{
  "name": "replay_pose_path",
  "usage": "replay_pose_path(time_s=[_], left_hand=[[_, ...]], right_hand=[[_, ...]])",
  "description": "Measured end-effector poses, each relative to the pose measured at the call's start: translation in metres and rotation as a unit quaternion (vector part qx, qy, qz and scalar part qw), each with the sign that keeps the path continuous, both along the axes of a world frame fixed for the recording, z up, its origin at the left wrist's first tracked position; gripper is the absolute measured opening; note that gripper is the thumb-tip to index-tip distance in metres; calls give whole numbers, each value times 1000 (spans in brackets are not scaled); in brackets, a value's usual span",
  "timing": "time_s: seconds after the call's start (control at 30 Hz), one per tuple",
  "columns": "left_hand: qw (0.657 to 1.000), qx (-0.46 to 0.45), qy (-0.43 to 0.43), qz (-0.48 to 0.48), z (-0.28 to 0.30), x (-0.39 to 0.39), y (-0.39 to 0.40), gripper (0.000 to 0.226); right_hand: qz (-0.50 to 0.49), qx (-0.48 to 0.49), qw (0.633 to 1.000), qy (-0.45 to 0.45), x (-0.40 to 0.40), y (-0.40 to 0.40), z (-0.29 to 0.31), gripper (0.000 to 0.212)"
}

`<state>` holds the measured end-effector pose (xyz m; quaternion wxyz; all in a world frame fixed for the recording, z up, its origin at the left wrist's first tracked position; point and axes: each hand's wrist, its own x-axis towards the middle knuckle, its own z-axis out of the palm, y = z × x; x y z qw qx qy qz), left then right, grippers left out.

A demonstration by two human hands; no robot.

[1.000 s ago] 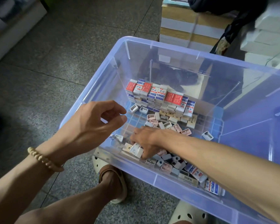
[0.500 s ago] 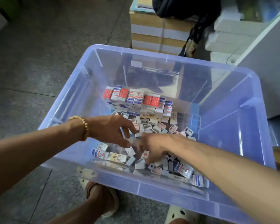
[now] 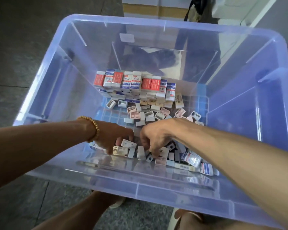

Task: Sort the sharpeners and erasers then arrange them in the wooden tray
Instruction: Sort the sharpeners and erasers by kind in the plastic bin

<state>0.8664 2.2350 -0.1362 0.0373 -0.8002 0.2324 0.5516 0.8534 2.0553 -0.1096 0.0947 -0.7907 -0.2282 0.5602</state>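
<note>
both hands are down inside a clear bluish plastic bin that sits on a grey speckled floor. the left hand, with a bead bracelet on its wrist, has its fingers curled down onto an eraser with a pale printed sleeve; it seems to pinch it, but the fingertips are partly hidden. another white eraser lies touching that hand's fingertips, just to its right. the right hand is just beside the left one, fingers bent down into a loose heap of small sharpeners and wrapped erasers; whether it grips anything i cannot tell, since the fingertips are buried among the pieces.

beyond both hands, farther from the person, more loose sharpeners lie scattered on the bin floor. past those, against the far wall, stands a neat stack of erasers with red and blue wrappers, on edge in rows. to the right of the right forearm, near the bin's near wall, a few more wrapped erasers lie jumbled. below the bin, the person's knees and a sandal show.
</note>
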Motion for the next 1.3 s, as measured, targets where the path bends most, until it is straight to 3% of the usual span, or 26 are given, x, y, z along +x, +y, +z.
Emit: replay_pose_path(time_s=[0.17,0.33,0.57,0.73,0.87,1.03,1.17,1.3], left_hand=[[1000,-13,9,7,9,-2,-3,66],[1000,-21,-1,-6,11,-6,-2,48],[999,-11,-49,-9,21,2,-1,23],[994,40,-101,-28,38,9,4,34],[990,103,-59,-73,38,0,4,40],[991,122,-10,-61,35,1,4,37],[992,126,22,-16,36,2,0,36],[992,125,20,-16,37,2,1,35]], right_hand=[[17,-20,999,25,-10,6,-10,47],[20,-7,999,28,-10,3,-13,17],[-88,49,994,-43,3,-7,-6,18],[-108,70,990,-52,8,-8,-5,6],[-115,75,989,-48,8,-7,-6,16],[-146,88,984,-42,10,-9,-1,21],[-248,130,960,20,12,-7,-2,21],[-375,150,906,126,11,-7,-7,21]])
